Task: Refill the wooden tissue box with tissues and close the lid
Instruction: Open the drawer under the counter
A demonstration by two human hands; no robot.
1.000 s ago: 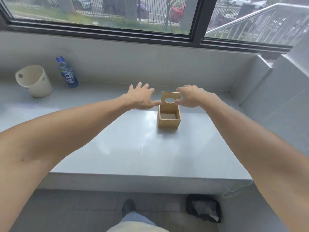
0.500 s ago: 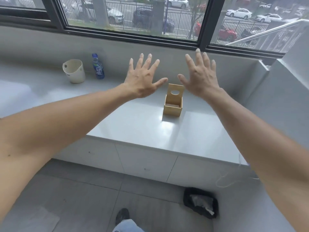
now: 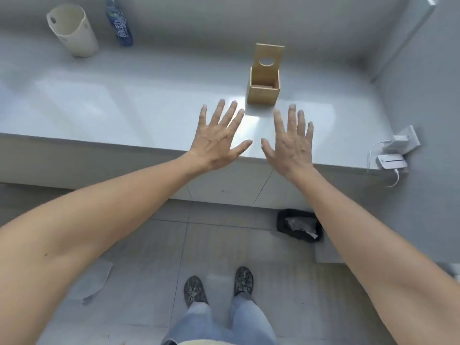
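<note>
We see a tissue box (image 3: 263, 92) of pale, matt wood just beyond our hands, its lid (image 3: 268, 59) the same bare wood. The tabletop (image 3: 124, 100) under it is smooth and glossy, throwing back light. Far left stand a matt cream plastic bucket (image 3: 72, 31) and a shiny plastic bottle (image 3: 120, 23).

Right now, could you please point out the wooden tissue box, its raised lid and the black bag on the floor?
wooden tissue box (image 3: 263, 95): head view, front wall.
lid (image 3: 269, 52): head view, panel above the round hole.
black bag (image 3: 285, 224): head view, left edge.
</note>
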